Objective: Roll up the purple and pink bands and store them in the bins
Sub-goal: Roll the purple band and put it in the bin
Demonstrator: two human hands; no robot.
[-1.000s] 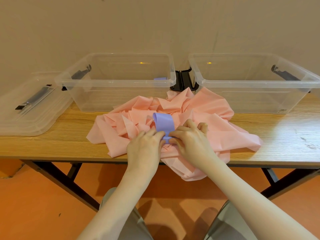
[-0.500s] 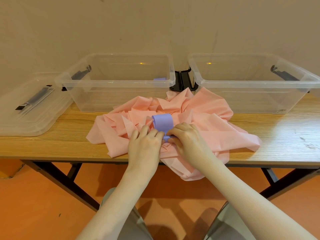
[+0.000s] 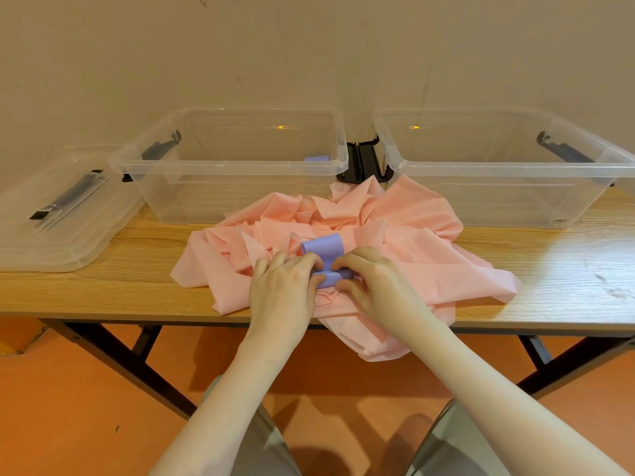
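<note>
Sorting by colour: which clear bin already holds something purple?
The left bin; a purple roll sits by its right wall. The right bin looks empty.

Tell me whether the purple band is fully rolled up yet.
Partly rolled. The purple band has a small roll pinched between the left hand and right hand, and a loose loop arches beyond the fingers.

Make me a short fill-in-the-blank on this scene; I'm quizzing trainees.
1. Both hands, left hand and right hand, roll the ____ band.
2. It lies on a heap of ____ bands.
3. The lid lies ____ of the left bin.

Missing: purple; pink; left
</note>
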